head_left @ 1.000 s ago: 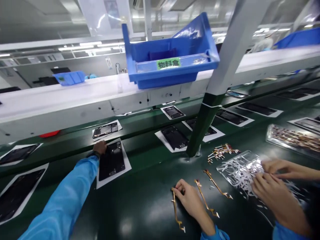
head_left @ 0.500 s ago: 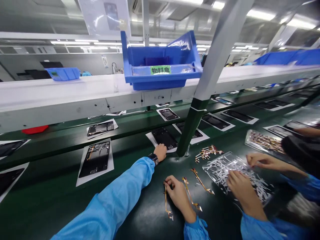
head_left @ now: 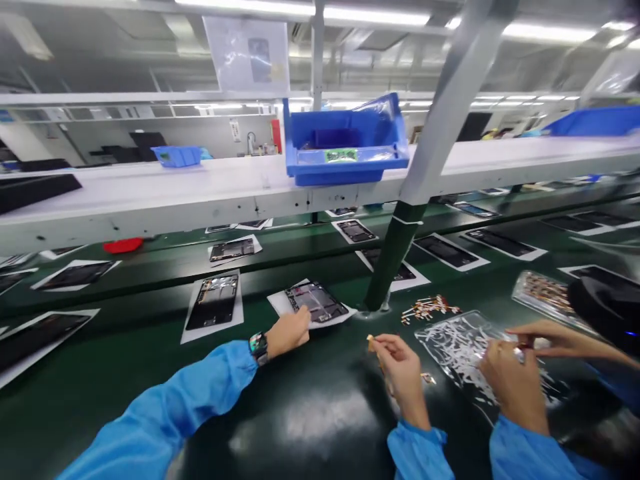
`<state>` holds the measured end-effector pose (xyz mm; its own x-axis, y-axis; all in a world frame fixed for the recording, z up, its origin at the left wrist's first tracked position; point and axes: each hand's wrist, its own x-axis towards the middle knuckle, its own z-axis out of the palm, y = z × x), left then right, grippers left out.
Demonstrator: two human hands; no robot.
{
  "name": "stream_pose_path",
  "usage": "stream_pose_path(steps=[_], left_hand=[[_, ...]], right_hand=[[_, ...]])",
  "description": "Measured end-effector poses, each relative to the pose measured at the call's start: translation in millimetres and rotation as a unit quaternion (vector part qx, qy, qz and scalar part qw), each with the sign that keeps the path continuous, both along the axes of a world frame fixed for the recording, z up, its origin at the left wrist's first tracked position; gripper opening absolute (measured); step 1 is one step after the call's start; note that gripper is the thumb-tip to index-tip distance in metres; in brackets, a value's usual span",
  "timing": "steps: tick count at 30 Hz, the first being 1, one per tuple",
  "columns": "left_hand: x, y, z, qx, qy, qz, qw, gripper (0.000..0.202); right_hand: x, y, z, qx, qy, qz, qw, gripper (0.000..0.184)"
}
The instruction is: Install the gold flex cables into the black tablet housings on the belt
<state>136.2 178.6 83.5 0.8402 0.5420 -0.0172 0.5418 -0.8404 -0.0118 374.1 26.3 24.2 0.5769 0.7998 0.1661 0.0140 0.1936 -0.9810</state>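
Surface: a dark green belt (head_left: 125, 373) runs under a white shelf (head_left: 150, 193), with a blue bin (head_left: 345, 143) up top.
Left hand: your left hand (head_left: 287, 332) has its fingers closed on the near edge of the white sheet (head_left: 280, 303).
Phone frame: the phone frame (head_left: 316, 301) lies on that sheet, open-faced, dark with silvery parts, skewed, just left of the green post (head_left: 390, 267).
Right hand: your right hand (head_left: 403, 367) pinches a thin gold flex cable (head_left: 371, 343), tip poking out left of the fingers.
Neighbour: a co-worker's hands (head_left: 510, 383) are over the clear tray (head_left: 450, 333).
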Motion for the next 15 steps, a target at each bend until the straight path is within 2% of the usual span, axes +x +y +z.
stream_pose_path(steps=[2, 4, 7, 9, 11, 12, 13, 15], left_hand=[[-44.3, -40.7, -9.9, -0.024, 0.006, 0.006, 1.0, 0.014], [-83.0, -87.2, -26.6, -0.06, 0.003, 0.016, 0.998, 0.015], [-129.1, -154.5, -51.0, -0.115, -0.001, 0.053, 0.992, 0.02], [-152.2, -186.9, -57.3, -0.137, -0.007, 0.072, 0.988, 0.027], [-167.9, -201.1, -53.3, -0.156, -0.036, 0.071, 0.985, 0.044], [-172.1, -200.1, -48.5, -0.163, -0.062, 0.072, 0.982, 0.05], [-173.4, -193.7, -43.1, -0.166, -0.092, 0.079, 0.979, 0.049], [-166.7, -166.7, -34.0, -0.145, -0.151, 0.108, 0.972, 0.028]], right_hand=[[7.5, -10.4, 6.7, 0.005, 0.036, -0.015, 0.999, 0.034], [11.2, -21.3, 13.1, -0.002, 0.054, -0.018, 0.998, 0.035], [7.5, -37.1, 22.7, -0.024, 0.051, -0.014, 0.998, 0.035], [-0.6, -46.0, 29.2, -0.043, 0.03, -0.001, 0.999, 0.033], [-11.6, -52.5, 35.8, -0.057, -0.001, 0.021, 0.998, 0.03], [-17.9, -54.7, 39.3, -0.057, -0.022, 0.034, 0.998, 0.027], [-24.6, -56.2, 43.1, -0.052, -0.048, 0.048, 0.996, 0.024], [-39.3, -57.6, 51.6, -0.033, -0.109, 0.083, 0.99, 0.019]])
